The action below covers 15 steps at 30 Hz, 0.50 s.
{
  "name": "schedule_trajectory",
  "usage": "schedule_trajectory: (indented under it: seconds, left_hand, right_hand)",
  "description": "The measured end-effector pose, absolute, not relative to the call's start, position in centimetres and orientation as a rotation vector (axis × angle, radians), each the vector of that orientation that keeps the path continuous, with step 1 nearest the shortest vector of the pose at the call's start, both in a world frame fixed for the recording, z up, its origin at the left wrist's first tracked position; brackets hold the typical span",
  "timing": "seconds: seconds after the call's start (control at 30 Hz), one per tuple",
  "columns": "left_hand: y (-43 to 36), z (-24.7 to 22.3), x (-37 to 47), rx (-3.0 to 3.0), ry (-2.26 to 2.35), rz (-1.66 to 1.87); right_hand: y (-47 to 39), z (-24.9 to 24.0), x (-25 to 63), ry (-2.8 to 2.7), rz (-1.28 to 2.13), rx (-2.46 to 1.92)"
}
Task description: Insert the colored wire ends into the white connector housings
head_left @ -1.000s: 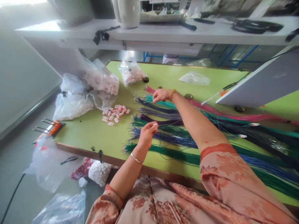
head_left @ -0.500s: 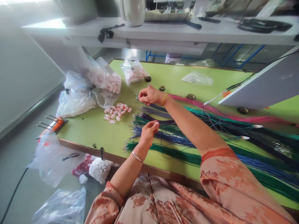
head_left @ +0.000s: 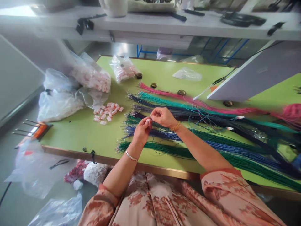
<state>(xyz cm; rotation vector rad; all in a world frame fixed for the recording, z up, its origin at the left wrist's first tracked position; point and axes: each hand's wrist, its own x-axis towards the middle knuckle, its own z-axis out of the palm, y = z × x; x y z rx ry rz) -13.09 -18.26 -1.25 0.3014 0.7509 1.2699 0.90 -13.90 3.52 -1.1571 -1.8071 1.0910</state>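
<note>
My left hand (head_left: 141, 130) is closed in a pinch on a small white plastic connector housing (head_left: 148, 121), held above the wire bundles. Right beside it, my right hand (head_left: 162, 116) is closed too, its thumb and forefinger pinching a thin wire at the housing; the fingers hide most of that wire. Under both hands run dark grey wires (head_left: 147, 108), blue wires (head_left: 164, 135) and green wires (head_left: 169, 150), their metal-tipped ends pointing left. Farther back lie teal wires (head_left: 155, 99) and pink wires (head_left: 162, 91). A loose pile of pink-and-white connector housings (head_left: 108, 112) sits left of the hands.
Plastic bags of housings (head_left: 123, 69) and a knotted clear bag (head_left: 60, 105) stand at the left and back. Black tape rolls (head_left: 182, 92) lie behind the wires. An orange rack with metal prongs (head_left: 39, 130) is at the left corner. A white shelf (head_left: 150, 26) crosses the back.
My right hand has come back from the far wire ends toward me, meeting my left hand at the housing. The left hand still holds the housing. The view has shifted right.
</note>
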Motion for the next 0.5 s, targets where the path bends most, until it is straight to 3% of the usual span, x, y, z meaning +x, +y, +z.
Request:
schedule_trajectory:
  seconds: [0.5]
  left_hand:
    - [-18.3,-0.8,-12.8,0.279,0.832,1.209]
  right_hand:
    - [-15.9,0.9,2.0,-1.833,0.854,-1.213]
